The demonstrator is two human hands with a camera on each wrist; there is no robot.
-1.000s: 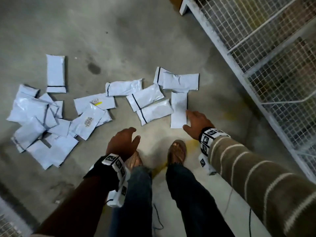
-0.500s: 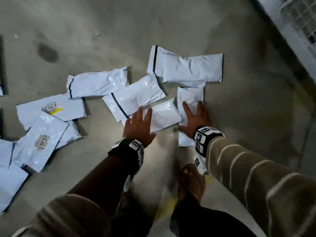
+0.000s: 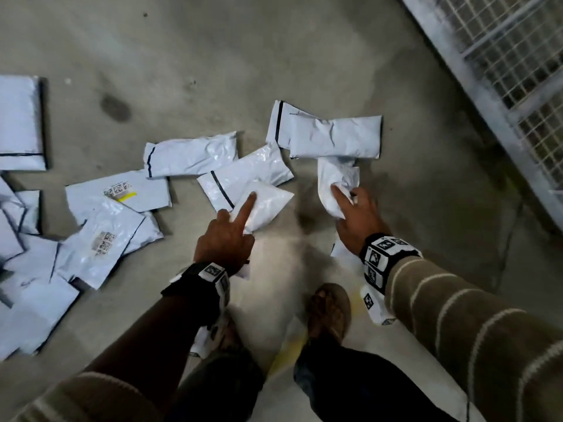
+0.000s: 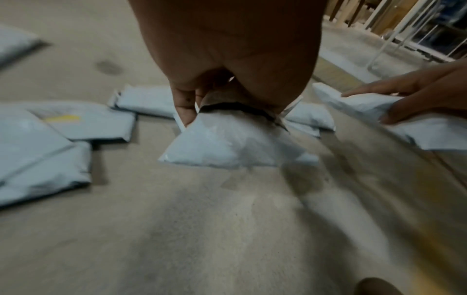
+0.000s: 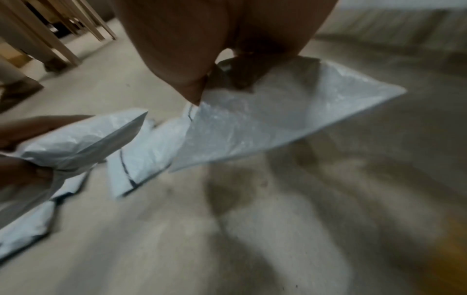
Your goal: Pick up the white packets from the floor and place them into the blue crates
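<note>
Each hand takes one white packet by its near edge, so two go up at once. The left hand [image 3: 224, 239] pinches a plump packet [image 3: 265, 208], index finger laid along it to steady it. The right hand [image 3: 358, 217] grips a crumpled packet [image 3: 336, 181]. More packets [image 3: 189, 153] lie scattered on the concrete floor [image 3: 304, 56] to the left and far side. No blue crates show.

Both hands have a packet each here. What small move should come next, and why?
Probably lift both straight up. The left hand grips a white packet and the right hand grips another packet, each barely off the concrete floor. No blue crate is in view, so turning to find one would follow.
</note>
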